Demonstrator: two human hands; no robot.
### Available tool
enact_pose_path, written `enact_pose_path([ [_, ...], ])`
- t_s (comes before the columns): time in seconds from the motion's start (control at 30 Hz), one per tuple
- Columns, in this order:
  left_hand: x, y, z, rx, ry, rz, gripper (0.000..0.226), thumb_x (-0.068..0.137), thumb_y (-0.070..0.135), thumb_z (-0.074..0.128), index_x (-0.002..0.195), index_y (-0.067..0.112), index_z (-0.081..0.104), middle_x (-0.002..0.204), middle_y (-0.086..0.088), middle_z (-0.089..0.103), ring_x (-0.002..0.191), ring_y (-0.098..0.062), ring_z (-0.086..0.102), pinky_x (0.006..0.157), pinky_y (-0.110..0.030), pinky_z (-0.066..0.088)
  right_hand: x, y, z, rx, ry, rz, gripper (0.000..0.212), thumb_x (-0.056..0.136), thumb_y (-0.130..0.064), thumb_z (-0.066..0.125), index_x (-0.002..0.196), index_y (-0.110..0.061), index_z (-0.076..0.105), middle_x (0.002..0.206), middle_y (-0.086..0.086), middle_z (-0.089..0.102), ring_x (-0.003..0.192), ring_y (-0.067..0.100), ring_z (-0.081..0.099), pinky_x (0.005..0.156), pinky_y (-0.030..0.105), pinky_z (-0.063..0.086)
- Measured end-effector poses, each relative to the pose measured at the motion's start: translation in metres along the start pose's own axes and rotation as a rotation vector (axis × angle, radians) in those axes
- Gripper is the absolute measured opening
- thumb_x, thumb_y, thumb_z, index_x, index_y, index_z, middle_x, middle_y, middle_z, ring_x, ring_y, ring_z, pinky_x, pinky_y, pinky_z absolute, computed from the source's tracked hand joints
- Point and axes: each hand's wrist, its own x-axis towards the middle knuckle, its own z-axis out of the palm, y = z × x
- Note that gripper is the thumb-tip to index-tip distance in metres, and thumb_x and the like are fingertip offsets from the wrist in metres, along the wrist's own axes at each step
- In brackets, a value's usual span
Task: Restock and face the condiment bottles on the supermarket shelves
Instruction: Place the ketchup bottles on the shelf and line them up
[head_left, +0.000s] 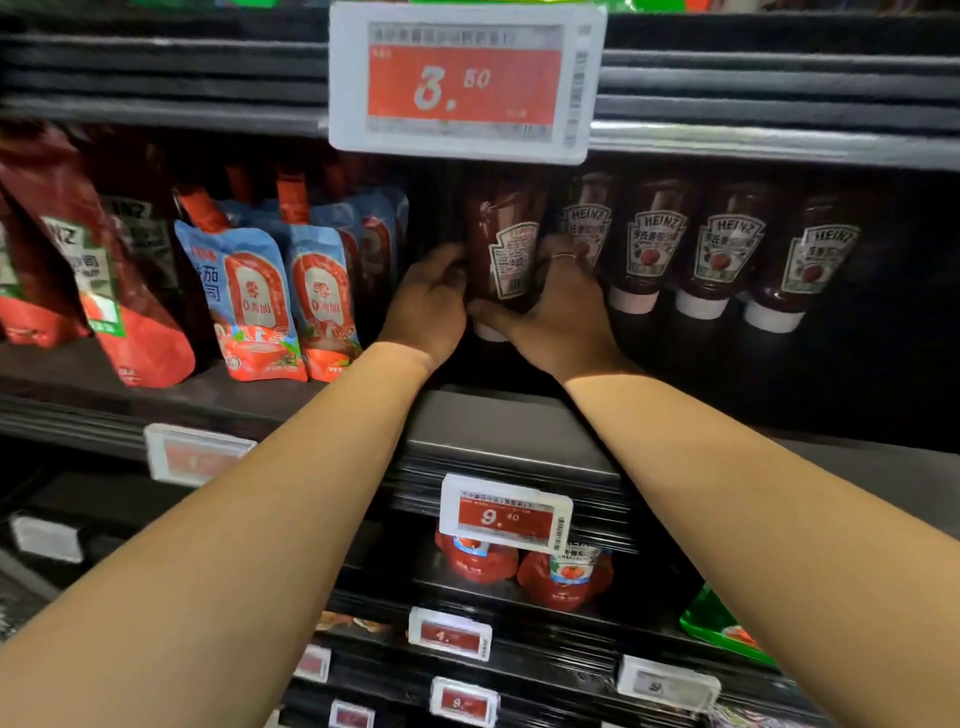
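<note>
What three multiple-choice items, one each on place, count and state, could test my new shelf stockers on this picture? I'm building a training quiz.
1. Where is the held ketchup bottle?
A. left end of the Heinz row
B. bottom shelf
C. among the blue pouches

2. How many Heinz bottles stand to its right?
A. one
B. four
C. seven

3. Which way does the held bottle's label face?
A. front logo forward
B. barcode side forward
C. no label

Answers:
1 A: it sits between the blue pouches and the other Heinz bottles.
2 B: four front labels show there.
3 B: a barcode shows between the left hand and right hand, both gripping it.
</note>
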Motion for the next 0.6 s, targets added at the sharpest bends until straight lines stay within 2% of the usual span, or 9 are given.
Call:
enact_pose_path([
  [0.07, 0.002, -0.002, -0.003, 0.057, 0.043, 0.018, 0.03, 0.101, 0.0, 0.042, 0.11, 0.017, 0.065, 0.113, -0.006, 0.067, 0.104, -0.019, 0.061, 0.101, -0.033, 0.049, 0.002, 0.002, -0.002, 0.05, -0.069, 0.026, 0.073, 0.067, -0.034, 0.093, 0.128, -0.021, 0.055, 0.118, -0.004, 0.07, 0.11, 0.011, 0.066, 0.099, 0.035, 0.055],
  [0.17, 0.001, 0.0, -0.004, -0.001, 0.054, -0.051, 0.019, 0.1, 0.009, 0.048, 0.106, 0.019, 0.064, 0.116, -0.012, 0.069, 0.11, -0.028, 0.064, 0.103, -0.047, 0.051, 0.004, 0.003, -0.007, 0.149, -0.151, 0.064, 0.07, 0.072, -0.021, 0.088, 0.133, -0.023, 0.055, 0.118, -0.007, 0.072, 0.112, 0.008, 0.067, 0.103, 0.037, 0.054],
  [0.3, -0.003, 0.006, -0.001, -0.003, -0.021, -0.057, 0.032, 0.1, 0.01, 0.054, 0.131, 0.017, 0.062, 0.129, -0.007, 0.067, 0.121, -0.021, 0.061, 0.111, -0.041, 0.045, 0.005, 0.002, -0.011, 0.275, -0.164, 0.083, 0.052, 0.068, -0.013, 0.072, 0.113, -0.034, 0.057, 0.105, -0.011, 0.074, 0.104, 0.002, 0.069, 0.091, 0.023, 0.054],
  [0.33, -0.004, 0.007, -0.001, -0.001, -0.046, -0.049, 0.036, 0.102, 0.01, 0.054, 0.136, 0.016, 0.059, 0.133, -0.005, 0.065, 0.124, -0.019, 0.06, 0.113, -0.039, 0.043, 0.004, 0.002, -0.011, 0.291, -0.173, 0.09, 0.054, 0.068, -0.013, 0.072, 0.116, -0.034, 0.058, 0.107, -0.011, 0.075, 0.105, 0.002, 0.069, 0.092, 0.023, 0.054],
  [0.43, -0.005, 0.008, -0.002, 0.005, -0.085, -0.037, 0.042, 0.102, 0.009, 0.053, 0.144, 0.016, 0.053, 0.138, -0.004, 0.062, 0.127, -0.017, 0.057, 0.115, -0.039, 0.04, 0.002, 0.002, -0.01, 0.279, -0.216, 0.068, 0.071, 0.068, -0.022, 0.083, 0.133, -0.028, 0.057, 0.118, -0.007, 0.073, 0.112, 0.007, 0.068, 0.103, 0.037, 0.054],
  [0.6, -0.009, 0.01, 0.0, -0.009, -0.091, -0.017, 0.044, 0.099, 0.011, 0.062, 0.142, 0.014, 0.05, 0.131, -0.007, 0.066, 0.122, -0.018, 0.062, 0.11, -0.042, 0.047, 0.0, 0.003, -0.01, 0.19, -0.198, 0.017, 0.079, 0.069, -0.02, 0.093, 0.137, -0.023, 0.054, 0.123, -0.005, 0.071, 0.114, 0.009, 0.067, 0.104, 0.039, 0.054],
])
